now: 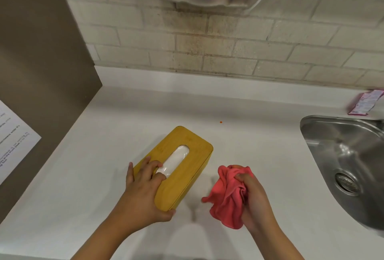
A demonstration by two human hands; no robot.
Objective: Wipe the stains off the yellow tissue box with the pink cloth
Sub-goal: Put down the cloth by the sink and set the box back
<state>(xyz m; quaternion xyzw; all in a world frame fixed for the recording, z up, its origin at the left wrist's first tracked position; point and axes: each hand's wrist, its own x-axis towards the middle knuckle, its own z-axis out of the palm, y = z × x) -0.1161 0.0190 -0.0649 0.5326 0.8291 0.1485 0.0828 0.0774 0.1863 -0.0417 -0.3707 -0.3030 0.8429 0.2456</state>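
The yellow tissue box (187, 156) lies diagonally on the white counter (104, 176), its oval slot showing white tissue. My left hand (143, 195) grips the box's near end, fingers spread over the lid and thumb wrapped around the near corner. A bunched pink cloth (226, 195) hangs just right of the box, a little apart from it. My right hand (255, 199) is closed around that cloth. No stains are plainly visible on the lid from here.
A steel sink (340, 166) is set into the counter at the right. A pink packet (365, 102) lies behind it by the tiled wall. A brown side panel with a printed sheet (12, 135) stands at the left. A tiny orange speck (220, 122) marks the counter.
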